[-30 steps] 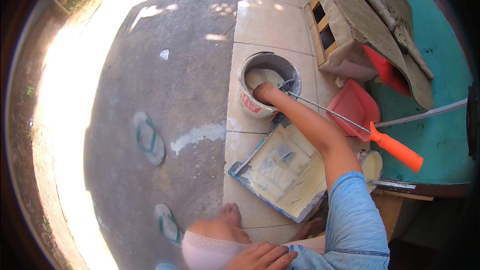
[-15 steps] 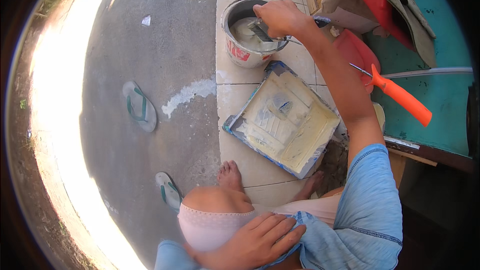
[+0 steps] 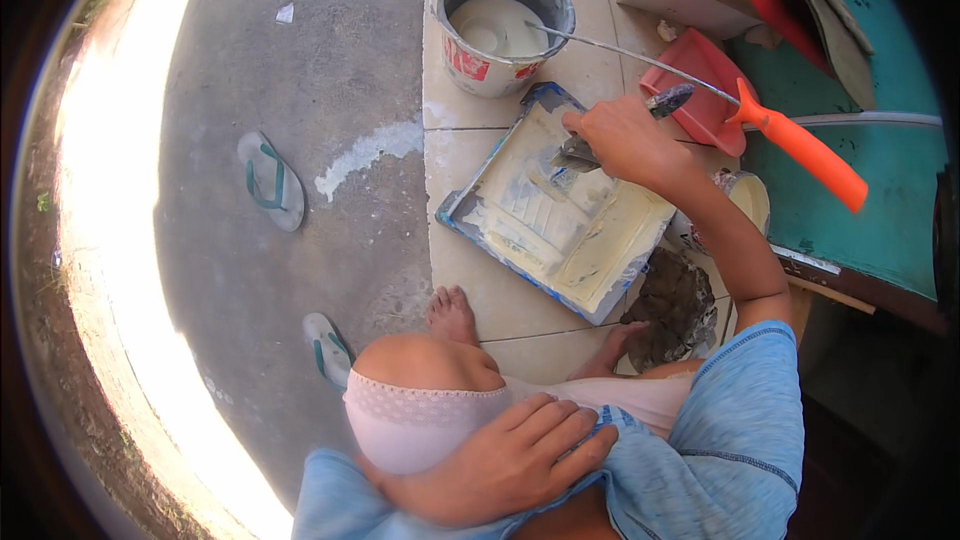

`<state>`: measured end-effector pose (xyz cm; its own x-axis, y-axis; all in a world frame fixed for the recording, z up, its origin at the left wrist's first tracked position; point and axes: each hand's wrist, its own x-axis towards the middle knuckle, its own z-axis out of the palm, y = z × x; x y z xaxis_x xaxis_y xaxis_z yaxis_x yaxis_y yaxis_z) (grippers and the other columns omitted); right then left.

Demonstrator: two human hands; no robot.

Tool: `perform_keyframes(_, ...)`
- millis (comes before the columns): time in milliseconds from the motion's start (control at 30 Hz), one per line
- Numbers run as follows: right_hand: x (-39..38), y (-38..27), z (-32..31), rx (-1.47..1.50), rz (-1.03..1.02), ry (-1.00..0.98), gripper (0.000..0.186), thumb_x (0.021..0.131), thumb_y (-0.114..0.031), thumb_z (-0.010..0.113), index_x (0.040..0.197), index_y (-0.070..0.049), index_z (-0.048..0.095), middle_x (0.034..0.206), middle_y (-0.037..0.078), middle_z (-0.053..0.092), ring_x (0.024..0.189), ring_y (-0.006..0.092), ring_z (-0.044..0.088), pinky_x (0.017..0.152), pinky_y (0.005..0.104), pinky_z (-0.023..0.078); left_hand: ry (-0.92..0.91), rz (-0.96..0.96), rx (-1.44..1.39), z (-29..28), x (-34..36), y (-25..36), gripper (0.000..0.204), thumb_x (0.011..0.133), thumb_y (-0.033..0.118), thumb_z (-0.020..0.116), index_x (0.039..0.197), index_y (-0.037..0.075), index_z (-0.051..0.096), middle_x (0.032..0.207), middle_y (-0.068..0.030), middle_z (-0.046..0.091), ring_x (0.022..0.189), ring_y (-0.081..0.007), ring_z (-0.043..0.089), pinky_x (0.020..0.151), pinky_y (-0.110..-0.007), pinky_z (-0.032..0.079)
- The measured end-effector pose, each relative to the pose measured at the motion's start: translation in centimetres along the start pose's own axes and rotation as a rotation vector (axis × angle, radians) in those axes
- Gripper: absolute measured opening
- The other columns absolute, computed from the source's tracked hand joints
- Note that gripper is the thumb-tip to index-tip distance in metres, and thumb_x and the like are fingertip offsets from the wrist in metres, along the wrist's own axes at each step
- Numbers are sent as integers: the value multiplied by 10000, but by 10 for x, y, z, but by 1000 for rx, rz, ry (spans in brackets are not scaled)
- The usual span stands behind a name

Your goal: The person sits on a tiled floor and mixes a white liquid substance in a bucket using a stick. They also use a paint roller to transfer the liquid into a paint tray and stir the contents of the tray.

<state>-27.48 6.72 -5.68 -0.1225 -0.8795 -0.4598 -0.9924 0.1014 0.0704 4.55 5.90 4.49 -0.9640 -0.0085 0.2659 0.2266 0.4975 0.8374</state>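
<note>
My right hand [image 3: 620,135] is closed round a paint-smeared tool with a dark handle [image 3: 668,100], held over a paint tray [image 3: 530,235] streaked with cream paint. My left hand [image 3: 510,455] lies on my lap with its fingers apart on the clothing, holding nothing. A white bucket [image 3: 480,75] with a grey rim and pale paint inside stands beyond the tray. A roller [image 3: 805,155] with an orange handle has its metal rod over the bucket. A second paint can [image 3: 755,205] is partly hidden by my right forearm.
A red dustpan [image 3: 705,85], a draped mat [image 3: 810,20] and a teal surface [image 3: 850,210] are at the right. A dark lump [image 3: 670,305] lies beside my foot. Sandals [image 3: 270,180] rest on grey concrete [image 3: 230,300] at the left, bordering beige tiles.
My right hand has moved out of the bucket, down and right over the tray, with the tool in it. My left hand stays on my lap. The view has shifted somewhat.
</note>
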Motion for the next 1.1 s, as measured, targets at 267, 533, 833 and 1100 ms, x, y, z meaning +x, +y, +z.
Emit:
perform_keyframes(267,65,15,119,-366,-156,-79,136,816,-126,619,787,-116,752,789,73,718,829,234,678,1047,487,323,-39,10,10,-1,2,0,350,804,106,606,1138,3,596,1010,-117,585,975,-234,601,871,-340,490)
perform_keyframes(533,84,-9,118,-153,-260,16,112,759,-63,624,766,-48,735,837,151,714,868,306,685,1024,482,406,-50,-62,-78,-11,2,-1,355,839,140,627,1171,22,584,974,-97,552,886,-241,538,791,-349,456)
perform_keyframes(833,133,26,-50,241,103,343,101,727,-49,637,785,5,701,806,210,685,813,365,691,736,420,548,-108,-48,-44,-15,3,-10,361,859,166,588,1193,31,563,1037,-112,561,958,-255,538,849,-359,439)
perform_keyframes(1100,267,102,85,132,423,91,247,831,-84,609,1039,-46,737,1109,177,701,1055,317,681,871,406,559,-59,-95,-135,-16,-9,-21,396,851,178,562,1221,37,543,1075,-126,555,981,-262,540,868,-363,446)
